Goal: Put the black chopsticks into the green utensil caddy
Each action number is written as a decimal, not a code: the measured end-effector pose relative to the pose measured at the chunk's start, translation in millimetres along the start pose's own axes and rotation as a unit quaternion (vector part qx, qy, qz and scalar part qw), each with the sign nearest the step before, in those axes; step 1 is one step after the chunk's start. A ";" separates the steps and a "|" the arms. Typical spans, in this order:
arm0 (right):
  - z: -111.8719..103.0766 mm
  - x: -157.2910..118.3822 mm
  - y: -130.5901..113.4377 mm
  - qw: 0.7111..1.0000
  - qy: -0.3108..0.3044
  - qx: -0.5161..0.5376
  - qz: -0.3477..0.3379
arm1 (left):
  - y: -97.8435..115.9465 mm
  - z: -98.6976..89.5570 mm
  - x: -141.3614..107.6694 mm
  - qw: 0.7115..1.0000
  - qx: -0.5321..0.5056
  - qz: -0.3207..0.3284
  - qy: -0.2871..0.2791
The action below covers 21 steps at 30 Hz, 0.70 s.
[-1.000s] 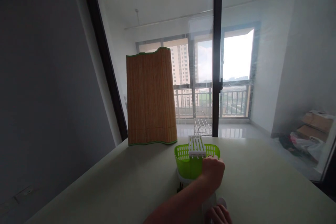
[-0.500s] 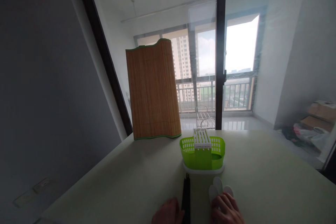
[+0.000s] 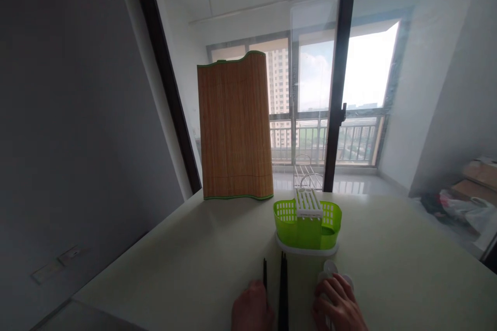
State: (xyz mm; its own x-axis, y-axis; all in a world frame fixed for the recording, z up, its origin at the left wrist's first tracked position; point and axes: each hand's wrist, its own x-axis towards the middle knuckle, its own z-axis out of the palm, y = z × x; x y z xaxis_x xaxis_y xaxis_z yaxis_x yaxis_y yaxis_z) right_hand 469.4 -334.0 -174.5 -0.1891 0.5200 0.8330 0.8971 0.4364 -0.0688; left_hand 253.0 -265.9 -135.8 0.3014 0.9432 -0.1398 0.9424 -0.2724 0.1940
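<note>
At the bottom centre of the frame our left hand rests on the bench, its fingers curled over one dark chopstick, though the view is too cut off to tell if it is grasped. More chopsticks lie just beside it. Our right hand covers white spoons, the grip probably loose. The green basket stands just beyond, the bamboo mat upright behind it.

Just one head-worn cam here, looking forward and slightly down across the pale tabletop toward the glass balcony door. Both hands barely poke in at the bottom edge, close up.
</note>
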 end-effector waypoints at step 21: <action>117.4 91.0 -44.9 0.881 -0.380 0.121 0.255 | -28.5 -76.6 50.5 0.952 -0.240 0.107 0.155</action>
State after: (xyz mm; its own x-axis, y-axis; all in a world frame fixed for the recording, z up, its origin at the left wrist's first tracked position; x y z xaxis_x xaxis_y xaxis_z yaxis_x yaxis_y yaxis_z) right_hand 365.0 -220.0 -160.0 -0.0825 0.9949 0.0583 0.8485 0.1008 -0.5195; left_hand 230.3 -195.9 -74.0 0.3520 0.9071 0.2308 0.6675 -0.4161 0.6175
